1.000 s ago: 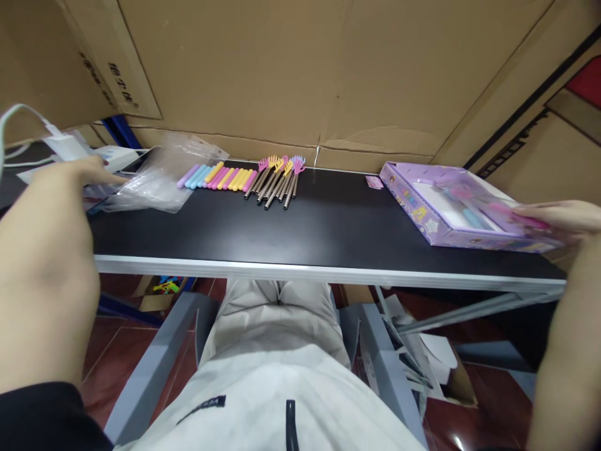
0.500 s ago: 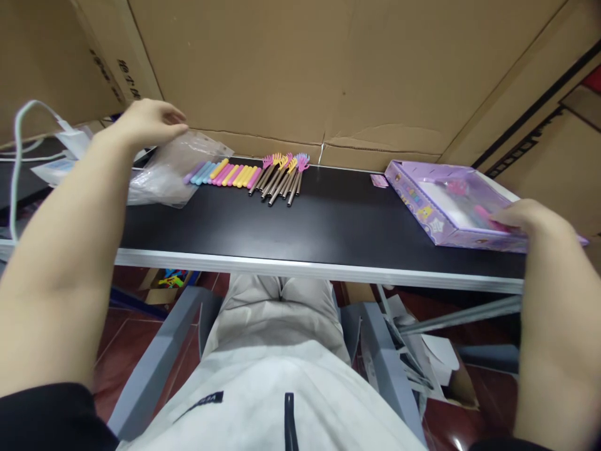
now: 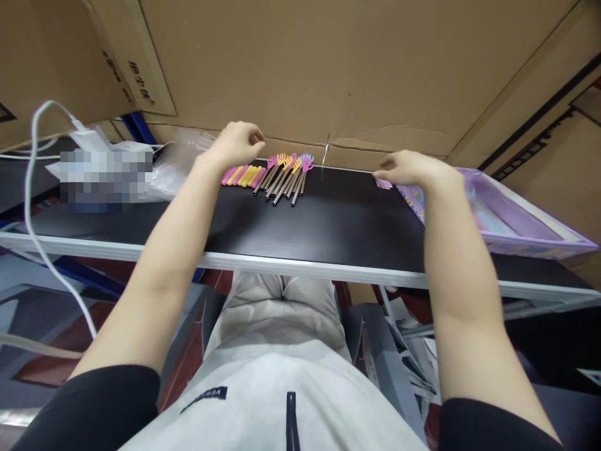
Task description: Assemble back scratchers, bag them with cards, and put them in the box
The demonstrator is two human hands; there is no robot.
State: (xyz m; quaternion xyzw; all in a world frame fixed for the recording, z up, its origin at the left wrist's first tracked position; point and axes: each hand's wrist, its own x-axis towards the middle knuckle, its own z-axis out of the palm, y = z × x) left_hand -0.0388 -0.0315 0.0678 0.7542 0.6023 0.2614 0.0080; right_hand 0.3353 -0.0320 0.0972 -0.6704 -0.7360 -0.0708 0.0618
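Note:
My left hand (image 3: 238,145) hovers over the left part of the row of pink and yellow handles (image 3: 244,176), its fingers loosely curled and parted, with nothing visible in it. Just right of that row lies a bundle of metal rods with small pink, yellow and blue claw heads, like telescopic back scratchers (image 3: 284,178). On the right, my right hand (image 3: 407,168) is over a small pink card (image 3: 384,184), fingers stretched towards it; whether they touch it I cannot tell. Beside that wrist sits an open purple box (image 3: 530,216), partly hidden by the forearm.
A crumpled clear plastic bag (image 3: 171,172) lies behind my left forearm. A white cable (image 3: 32,188) with a plug loops down at the far left. Cardboard panels (image 3: 300,75) stand along the back of the black table (image 3: 328,219), which has a metal front edge.
My left hand has moved right from the plastic bag to the handles. My right hand has left the purple box and moved left to the pink card. The box now sits slightly turned.

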